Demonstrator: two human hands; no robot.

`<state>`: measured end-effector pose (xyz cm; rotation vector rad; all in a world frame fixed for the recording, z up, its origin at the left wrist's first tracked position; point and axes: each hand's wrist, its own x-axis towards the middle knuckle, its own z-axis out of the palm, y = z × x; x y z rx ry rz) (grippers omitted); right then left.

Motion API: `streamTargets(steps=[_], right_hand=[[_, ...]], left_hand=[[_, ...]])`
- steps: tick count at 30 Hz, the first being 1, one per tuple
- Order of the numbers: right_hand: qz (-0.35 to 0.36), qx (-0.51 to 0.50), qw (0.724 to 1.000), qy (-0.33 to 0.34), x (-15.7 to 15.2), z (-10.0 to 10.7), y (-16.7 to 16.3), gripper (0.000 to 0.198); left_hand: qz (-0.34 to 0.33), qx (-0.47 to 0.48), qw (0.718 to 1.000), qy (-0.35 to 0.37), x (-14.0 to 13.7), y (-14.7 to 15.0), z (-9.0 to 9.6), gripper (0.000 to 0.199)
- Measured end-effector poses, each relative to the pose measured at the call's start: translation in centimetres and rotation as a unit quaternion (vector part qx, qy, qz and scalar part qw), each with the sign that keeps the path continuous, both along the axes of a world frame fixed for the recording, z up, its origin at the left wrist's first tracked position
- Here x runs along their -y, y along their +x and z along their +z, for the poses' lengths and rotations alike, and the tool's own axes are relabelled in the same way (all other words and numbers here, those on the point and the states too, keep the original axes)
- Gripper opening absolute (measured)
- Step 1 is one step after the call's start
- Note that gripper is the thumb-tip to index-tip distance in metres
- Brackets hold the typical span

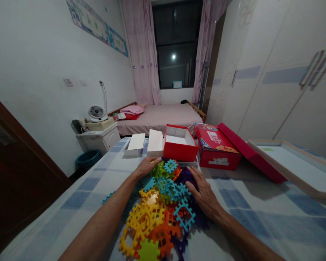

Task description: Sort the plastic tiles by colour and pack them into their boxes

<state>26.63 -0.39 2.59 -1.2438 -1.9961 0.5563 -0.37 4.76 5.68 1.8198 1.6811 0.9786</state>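
A heap of colourful plastic interlocking pieces (157,217) lies on the table in front of me, in yellow, orange, blue, green and purple. My left hand (148,167) rests at the far left side of the heap, fingers stretched out against the green pieces (159,170). On the opposite side, my right hand (202,186) touches the dark purple pieces (185,176) with its fingers apart. Neither hand visibly grips a single piece. A square blue frame piece (184,214) lies on top, near my right wrist. Part of the heap is hidden behind my left forearm.
Behind the heap stand two white boxes (155,142) and an open red box (180,150). Farther right are a closed red box (220,159), a leaning red lid (250,154) and a shallow tray (296,163). A checked cloth (91,185) covers the table.
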Motion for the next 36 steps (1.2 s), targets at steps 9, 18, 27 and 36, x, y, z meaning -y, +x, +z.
streamTargets(steps=[9, 18, 27, 36], right_hand=[[0.014, -0.038, 0.999, -0.031, 0.2, 0.2, 0.4, 0.056], [0.000, -0.091, 0.994, -0.059, 0.5, 0.9, 0.6, 0.059], [-0.018, -0.070, 0.997, -0.041, -0.9, 0.7, 0.9, 0.062], [-0.002, -0.031, 0.999, -0.036, -1.5, 0.9, 0.3, 0.062]], left_hand=[[-0.048, -0.098, 0.992, 0.057, 2.5, 3.1, 1.4, 0.032], [-0.210, -0.067, 0.973, 0.066, 5.8, 8.8, 3.4, 0.029], [0.029, -0.148, 0.986, 0.073, -0.9, 3.5, 0.7, 0.035], [-0.101, -0.160, 0.982, 0.009, -0.2, 3.6, 0.8, 0.037]])
